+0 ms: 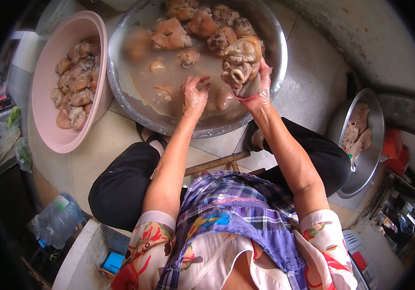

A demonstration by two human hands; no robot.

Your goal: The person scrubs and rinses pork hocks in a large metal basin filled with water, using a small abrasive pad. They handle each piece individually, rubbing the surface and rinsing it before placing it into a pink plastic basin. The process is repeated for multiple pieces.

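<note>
My right hand grips a cooked-looking meat joint, probably a pork hock, raised over the right side of a large metal basin. A round bone end shows on its near side. Between palm and meat lies a grey-brown cloth or pad. My left hand hovers over the basin's cloudy water, fingers curled but apart, with nothing seen in it. Several more skin-on hocks are heaped at the far side, and smaller pieces poke out of the water.
Left of the basin stands a pink plastic tub with several meat pieces. At right, a steel bowl holds meat slabs. A wooden stool bar lies between my knees. A plastic water jug is at lower left.
</note>
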